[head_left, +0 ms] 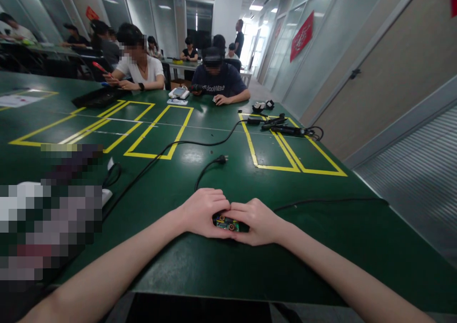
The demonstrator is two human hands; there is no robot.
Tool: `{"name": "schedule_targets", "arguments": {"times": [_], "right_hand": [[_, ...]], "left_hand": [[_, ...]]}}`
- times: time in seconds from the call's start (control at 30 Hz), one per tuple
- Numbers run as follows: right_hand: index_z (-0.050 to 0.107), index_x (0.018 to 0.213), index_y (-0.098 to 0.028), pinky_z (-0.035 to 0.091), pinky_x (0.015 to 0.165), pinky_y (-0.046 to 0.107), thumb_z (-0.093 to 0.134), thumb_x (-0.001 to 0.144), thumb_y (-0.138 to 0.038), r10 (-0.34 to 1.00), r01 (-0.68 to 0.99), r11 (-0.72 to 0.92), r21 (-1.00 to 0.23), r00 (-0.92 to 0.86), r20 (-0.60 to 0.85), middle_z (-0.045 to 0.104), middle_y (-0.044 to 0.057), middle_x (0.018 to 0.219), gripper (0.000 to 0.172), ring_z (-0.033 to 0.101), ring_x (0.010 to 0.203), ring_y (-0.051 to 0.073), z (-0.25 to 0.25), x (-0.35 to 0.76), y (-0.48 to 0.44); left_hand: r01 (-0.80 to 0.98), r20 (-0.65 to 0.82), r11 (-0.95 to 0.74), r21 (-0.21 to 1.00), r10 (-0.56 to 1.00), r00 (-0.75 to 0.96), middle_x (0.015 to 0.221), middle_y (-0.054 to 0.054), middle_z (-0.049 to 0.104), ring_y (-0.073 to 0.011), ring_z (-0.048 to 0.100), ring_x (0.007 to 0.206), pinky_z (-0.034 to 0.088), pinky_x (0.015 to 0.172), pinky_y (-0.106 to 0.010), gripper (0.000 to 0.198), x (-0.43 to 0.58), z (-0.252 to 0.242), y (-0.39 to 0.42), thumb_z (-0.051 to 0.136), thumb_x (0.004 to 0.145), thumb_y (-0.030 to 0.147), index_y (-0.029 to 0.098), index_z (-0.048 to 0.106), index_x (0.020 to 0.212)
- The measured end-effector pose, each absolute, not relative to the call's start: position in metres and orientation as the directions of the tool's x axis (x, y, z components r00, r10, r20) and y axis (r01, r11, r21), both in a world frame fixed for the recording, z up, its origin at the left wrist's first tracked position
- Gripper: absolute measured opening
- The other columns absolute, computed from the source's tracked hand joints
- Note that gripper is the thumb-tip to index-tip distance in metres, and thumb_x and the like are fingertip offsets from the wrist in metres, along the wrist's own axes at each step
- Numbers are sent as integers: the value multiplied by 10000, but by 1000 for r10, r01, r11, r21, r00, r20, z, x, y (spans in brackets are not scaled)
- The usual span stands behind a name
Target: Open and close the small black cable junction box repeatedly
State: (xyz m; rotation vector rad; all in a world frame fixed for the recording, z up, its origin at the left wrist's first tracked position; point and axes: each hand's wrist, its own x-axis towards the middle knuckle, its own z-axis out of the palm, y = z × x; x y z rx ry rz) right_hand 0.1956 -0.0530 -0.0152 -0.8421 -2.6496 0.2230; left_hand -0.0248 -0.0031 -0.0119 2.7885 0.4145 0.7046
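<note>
In the head view, my left hand [206, 212] and my right hand [257, 222] meet near the front of the green table. Between them sits a small circuit board [227, 223] with copper coils, partly covered by my fingers. Dark edges around it look like a casing, but I cannot make out its full shape. Both hands are closed around the board from opposite sides. A black cord with a plug [223, 159] lies just beyond my left hand. Another black cable [332, 200] runs off to the right from beside my right hand.
Yellow tape rectangles mark the green table [200, 270]. A long black cable [185, 142] crosses it towards a heap of black tools and cords [285, 127]. A black tray [94, 97] and a white device [179, 92] stand at the far side, near two seated people.
</note>
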Motion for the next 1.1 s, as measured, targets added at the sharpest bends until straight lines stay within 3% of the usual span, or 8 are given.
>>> {"name": "schedule_targets", "arguments": {"times": [0.17, 0.47, 0.77, 1.1], "right_hand": [[697, 1063, -205, 498, 604, 253, 646, 930, -351, 615, 563, 788, -249, -698, 368, 738, 49, 909, 204, 706, 732, 166, -21, 197, -42], [686, 1138, -219, 569, 704, 277, 653, 942, -360, 649, 554, 761, -338, -627, 431, 743, 75, 1103, 244, 744, 907, 197, -26, 196, -40], [659, 1188, -229, 590, 769, 312, 733, 813, -305, 713, 579, 700, -419, -596, 369, 743, 66, 1106, 390, 738, 923, 222, -18, 198, -41], [738, 1107, -208, 590, 787, 302, 781, 756, -200, 804, 611, 578, -541, -538, 253, 731, 53, 1117, 354, 723, 933, 205, -12, 204, -39]], "left_hand": [[282, 382, -911, 302, 387, 839, 839, -45, 686, -200, 622, 793, 493, 691, -310, 463, -30, -11, 3, 711, 858, 642, 189, 641, 924], [333, 329, -903, 272, 412, 850, 1076, -88, 708, -262, 608, 1039, 534, 863, -366, 451, -33, -7, 8, 809, 796, 575, 188, 705, 1003], [407, 333, -880, 246, 471, 817, 979, -59, 699, -237, 594, 963, 507, 812, -353, 358, -32, -12, 11, 792, 841, 520, 188, 658, 859], [422, 364, -858, 292, 508, 781, 911, -38, 696, -230, 594, 934, 506, 774, -341, 419, -30, -14, 11, 819, 813, 565, 188, 637, 816]]}}
